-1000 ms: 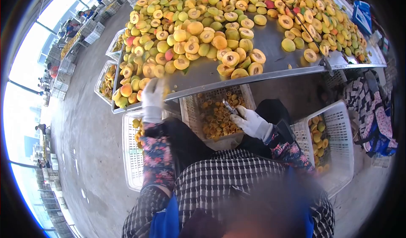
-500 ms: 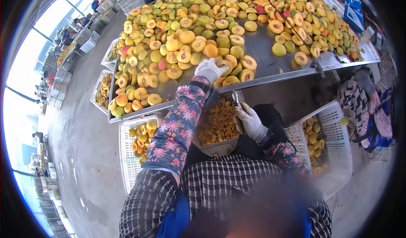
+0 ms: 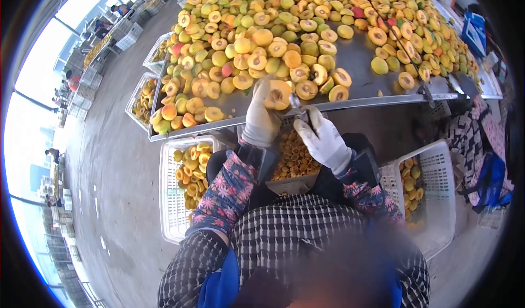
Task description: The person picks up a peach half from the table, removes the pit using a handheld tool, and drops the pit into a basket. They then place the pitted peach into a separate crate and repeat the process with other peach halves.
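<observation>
My gloved left hand (image 3: 261, 116) holds a halved yellow fruit (image 3: 278, 95), its cut face with the pit turned up, near the table's front edge. In my gloved right hand (image 3: 322, 138) is a small metal tool (image 3: 296, 104), its tip close beside that fruit. Halved and whole yellow fruits (image 3: 262, 37) lie heaped on the metal table (image 3: 363, 78) beyond my hands. Below them, between my legs, a container of small orange-brown pieces (image 3: 295, 157) is partly hidden by my hands.
A white basket of fruit halves (image 3: 174, 198) stands at my left, another white basket (image 3: 440, 198) at my right. The table's metal rim (image 3: 383, 101) runs in front of me. Other people and baskets line the far left.
My left hand has come back from the pile towards me and now holds a fruit half. My right hand has moved up with the tool to meet it. The view has shifted slightly.
</observation>
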### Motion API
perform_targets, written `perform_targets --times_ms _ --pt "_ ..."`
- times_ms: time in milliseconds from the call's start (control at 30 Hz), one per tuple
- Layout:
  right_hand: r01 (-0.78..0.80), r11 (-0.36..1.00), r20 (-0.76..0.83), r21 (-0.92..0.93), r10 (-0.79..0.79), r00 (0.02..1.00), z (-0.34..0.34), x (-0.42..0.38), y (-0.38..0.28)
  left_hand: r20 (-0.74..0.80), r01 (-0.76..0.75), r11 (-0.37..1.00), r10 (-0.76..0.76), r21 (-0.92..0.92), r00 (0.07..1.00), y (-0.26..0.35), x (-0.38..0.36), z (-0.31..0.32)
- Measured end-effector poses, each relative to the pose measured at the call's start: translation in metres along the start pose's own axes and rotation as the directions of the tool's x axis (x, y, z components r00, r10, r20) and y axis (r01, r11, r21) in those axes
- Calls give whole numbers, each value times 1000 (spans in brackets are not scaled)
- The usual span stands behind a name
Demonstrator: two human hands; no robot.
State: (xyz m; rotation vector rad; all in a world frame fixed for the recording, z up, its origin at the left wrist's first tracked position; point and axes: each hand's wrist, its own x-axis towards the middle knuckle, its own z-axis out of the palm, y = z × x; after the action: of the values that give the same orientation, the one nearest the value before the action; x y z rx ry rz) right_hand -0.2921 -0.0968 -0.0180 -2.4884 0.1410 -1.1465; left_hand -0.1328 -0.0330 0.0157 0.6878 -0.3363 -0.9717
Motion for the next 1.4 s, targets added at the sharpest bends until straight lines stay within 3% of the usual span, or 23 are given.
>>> perform_targets --times_ms 33,133,333,433,567,700,833,933,1033,1133,1167,1267,1300,1367,1400 --pt "-264 936 122 233 241 963 -8 17 -18 -34 -7 1000 7 -4 999 -2 -3 -2" --pt "-460 888 152 17 452 879 6 27 -31 -100 -50 998 53 29 994 -6 -14 0" --pt "-457 890 210 -17 450 868 20 21 -38 -169 -207 943 256 261 952 -6 -25 2" --pt "-442 895 292 -63 440 849 10 22 -40 -172 -216 930 274 296 946 -3 -31 5" --pt "-422 883 428 -204 468 773 6 24 -33 -181 -147 936 212 318 960 -4 -36 3" --pt "-497 866 457 53 422 783 14 17 -29 -173 -98 907 182 410 968 -3 -35 -8" --pt "-382 924 558 -2 318 766 5 15 -19 -72 -2 809 55 588 996 4 -30 -24" --pt "-435 897 538 73 332 775 6 15 -18 -72 -44 834 100 551 992 8 -30 -18" --pt "-560 770 479 305 384 789 17 12 -29 -200 -341 849 445 403 873 -11 -34 -2" --pt "-343 878 424 333 185 887 25 -2 -18 -38 -170 880 208 444 977 3 -37 -17" --pt "-272 906 413 325 123 902 26 -6 -15 -101 29 926 10 377 995 9 -39 -14" --pt "-611 689 646 390 268 715 19 -9 -15 -32 202 880 -209 430 977 12 -35 -21" --pt "-409 700 407 585 183 895 32 -14 -18 -37 229 888 -233 400 972 12 -35 -23" --pt "-788 186 712 587 344 612 15 -3 -35 -38 264 906 -266 332 963 12 -32 -26" --pt "-874 -108 845 474 333 418 9 -1 -43 -39 281 914 -282 293 959 11 -32 -27"
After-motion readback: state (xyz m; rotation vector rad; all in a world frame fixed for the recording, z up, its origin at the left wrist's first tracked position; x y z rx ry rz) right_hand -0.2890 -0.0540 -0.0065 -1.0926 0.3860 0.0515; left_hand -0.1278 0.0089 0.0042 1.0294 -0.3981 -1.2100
